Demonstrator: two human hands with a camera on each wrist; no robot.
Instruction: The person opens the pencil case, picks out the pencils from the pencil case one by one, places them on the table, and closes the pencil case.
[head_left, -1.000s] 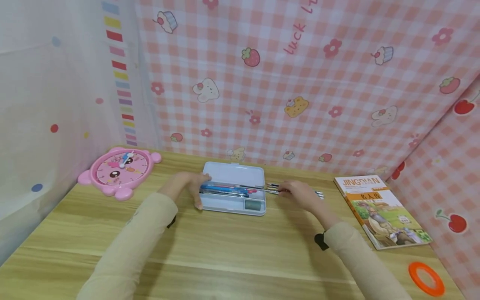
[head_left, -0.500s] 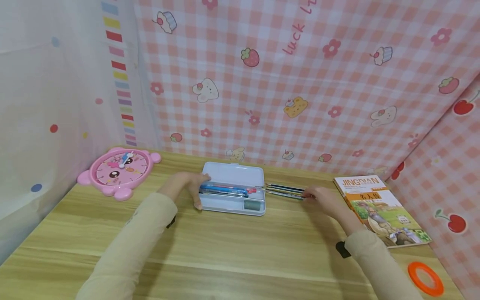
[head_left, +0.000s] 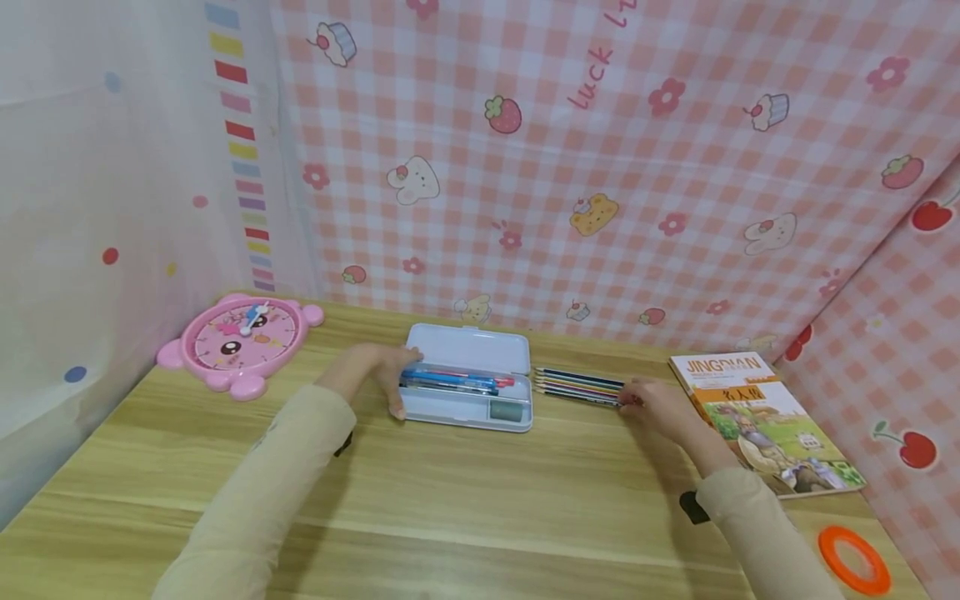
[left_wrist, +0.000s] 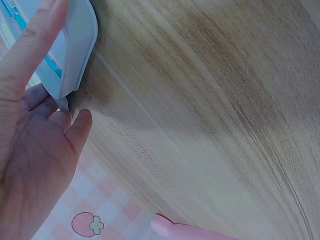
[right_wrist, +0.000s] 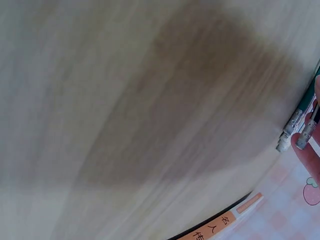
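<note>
In the head view an open white pencil case (head_left: 450,408) lies on the table, with blue and pink pens (head_left: 450,380) and a grey-green eraser (head_left: 506,410) inside. My left hand (head_left: 386,379) grips its left end, thumb at the front and fingers behind; the left wrist view shows the same hand (left_wrist: 40,135) around the case corner (left_wrist: 80,55). Right of the case, several pencils (head_left: 577,386) lie side by side, tips toward the case. My right hand (head_left: 660,407) pinches at their far ends. In the right wrist view its fingers (right_wrist: 309,159) hold a pencil's metal-banded end (right_wrist: 306,134).
A pink bear-shaped clock (head_left: 243,343) lies at the back left. Books (head_left: 765,425) lie to the right, close to my right hand. An orange ring (head_left: 855,558) rests at the front right. A checked cloth wall (head_left: 480,208) stands behind the table.
My right hand has moved right along the pencils to their far ends. The pencil tip that overlapped the case now lies outside it, among the aligned pencils. My left hand stays put.
</note>
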